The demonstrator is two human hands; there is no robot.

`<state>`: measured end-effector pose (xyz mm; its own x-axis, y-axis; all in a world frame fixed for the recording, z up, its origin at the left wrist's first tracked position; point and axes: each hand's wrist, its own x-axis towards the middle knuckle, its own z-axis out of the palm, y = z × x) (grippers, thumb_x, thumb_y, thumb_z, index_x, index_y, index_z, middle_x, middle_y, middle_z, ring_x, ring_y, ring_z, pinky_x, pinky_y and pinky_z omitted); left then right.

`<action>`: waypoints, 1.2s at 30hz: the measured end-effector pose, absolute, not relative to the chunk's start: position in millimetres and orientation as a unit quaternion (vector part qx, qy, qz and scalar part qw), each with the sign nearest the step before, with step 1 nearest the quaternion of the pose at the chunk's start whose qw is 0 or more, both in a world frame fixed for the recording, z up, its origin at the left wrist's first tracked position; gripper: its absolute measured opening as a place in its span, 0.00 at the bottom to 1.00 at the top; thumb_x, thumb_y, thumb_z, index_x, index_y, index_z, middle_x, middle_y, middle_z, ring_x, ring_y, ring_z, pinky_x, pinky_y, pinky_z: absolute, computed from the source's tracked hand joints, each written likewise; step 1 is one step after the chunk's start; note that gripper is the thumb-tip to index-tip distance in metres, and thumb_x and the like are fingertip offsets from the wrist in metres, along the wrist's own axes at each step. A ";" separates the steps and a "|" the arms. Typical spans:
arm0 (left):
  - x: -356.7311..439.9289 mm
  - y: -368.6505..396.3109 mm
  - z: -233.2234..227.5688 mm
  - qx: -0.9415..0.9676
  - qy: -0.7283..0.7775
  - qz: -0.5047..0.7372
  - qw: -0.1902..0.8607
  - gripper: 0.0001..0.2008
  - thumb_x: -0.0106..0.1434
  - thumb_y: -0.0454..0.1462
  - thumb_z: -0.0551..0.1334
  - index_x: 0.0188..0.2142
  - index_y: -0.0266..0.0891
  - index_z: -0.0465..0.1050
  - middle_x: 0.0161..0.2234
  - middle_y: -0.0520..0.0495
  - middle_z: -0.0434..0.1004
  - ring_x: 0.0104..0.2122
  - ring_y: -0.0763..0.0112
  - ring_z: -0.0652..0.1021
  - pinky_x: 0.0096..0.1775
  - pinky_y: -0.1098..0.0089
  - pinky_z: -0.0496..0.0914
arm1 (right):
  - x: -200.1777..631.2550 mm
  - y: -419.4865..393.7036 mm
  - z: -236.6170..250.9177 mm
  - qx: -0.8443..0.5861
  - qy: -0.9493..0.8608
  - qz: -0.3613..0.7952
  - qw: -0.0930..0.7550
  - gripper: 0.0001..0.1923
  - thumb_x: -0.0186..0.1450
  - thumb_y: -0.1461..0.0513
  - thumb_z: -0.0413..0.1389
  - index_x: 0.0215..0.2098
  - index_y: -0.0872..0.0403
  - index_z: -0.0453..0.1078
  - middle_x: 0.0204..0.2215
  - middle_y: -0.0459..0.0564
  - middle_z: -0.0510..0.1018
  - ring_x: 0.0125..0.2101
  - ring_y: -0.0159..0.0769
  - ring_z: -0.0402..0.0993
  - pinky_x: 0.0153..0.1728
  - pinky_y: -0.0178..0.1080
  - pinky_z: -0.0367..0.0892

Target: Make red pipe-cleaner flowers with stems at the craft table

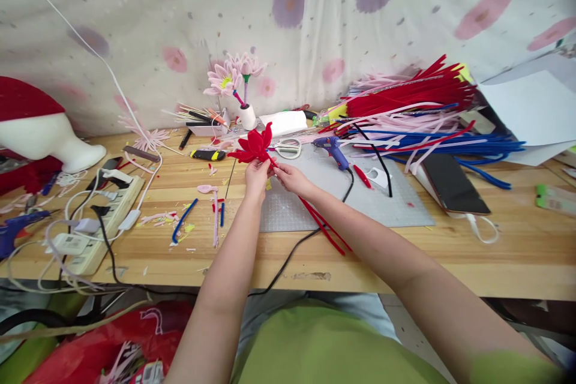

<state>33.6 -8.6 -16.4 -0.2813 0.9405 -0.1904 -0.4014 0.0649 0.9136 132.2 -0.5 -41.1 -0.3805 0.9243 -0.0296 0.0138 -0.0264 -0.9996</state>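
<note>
Both hands, left hand [257, 175] and right hand [290, 177], pinch one red fuzzy pipe-cleaner flower [254, 145], with one blue glue gun [330, 149] at two o'clock on the worktop [450, 252].

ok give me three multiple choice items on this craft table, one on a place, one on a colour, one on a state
1. Where does the blue glue gun lie?
A. on the grey cutting mat
B. on the floor
C. on the white power strip

2. What colour is the pipe-cleaner flower in the hands?
A. pink
B. red
C. blue

3. How is that flower held?
A. lying loose on the mat
B. standing in a vase
C. pinched below the bloom by the left hand and right hand

Answers:
1 A, its body rests on the mat's far edge.
2 B, its petals are plainly red.
3 C, both hands' fingers close on the stem.
</note>
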 end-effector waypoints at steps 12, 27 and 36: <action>26.6 -14.7 -20.3 0.228 0.353 0.623 0.660 0.02 0.58 0.33 0.60 0.31 0.37 0.71 0.34 0.47 0.78 0.35 0.75 0.77 0.38 0.74 0.68 | 152.3 -11.0 -18.7 -0.305 -0.422 0.808 0.276 0.12 0.66 0.59 0.43 0.30 0.57 0.62 0.15 0.36 0.46 0.12 0.20 0.37 0.12 0.25 0.34; 27.2 -15.1 -19.6 0.241 0.377 0.624 0.641 0.04 0.55 0.32 0.63 0.32 0.35 0.73 0.22 0.52 0.72 0.23 0.80 0.73 0.27 0.78 0.65 | 152.0 -9.9 -24.9 -0.284 -0.437 0.813 0.258 0.13 0.65 0.55 0.44 0.33 0.56 0.63 0.15 0.36 0.48 0.13 0.20 0.37 0.12 0.25 0.34; 28.3 -14.1 -17.3 0.184 0.415 0.643 0.616 0.03 0.55 0.33 0.63 0.32 0.36 0.73 0.24 0.52 0.74 0.25 0.80 0.75 0.29 0.78 0.67 | 148.2 -13.6 -23.0 -0.316 -0.501 0.746 0.303 0.10 0.64 0.56 0.47 0.31 0.55 0.60 0.17 0.37 0.54 0.13 0.20 0.42 0.14 0.27 0.37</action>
<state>28.3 -14.1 -17.3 -0.1732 0.9455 -0.2756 -0.6404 0.1045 0.7609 148.2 -13.6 -23.0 -0.6166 0.7693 -0.1672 -0.1360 -0.3133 -0.9399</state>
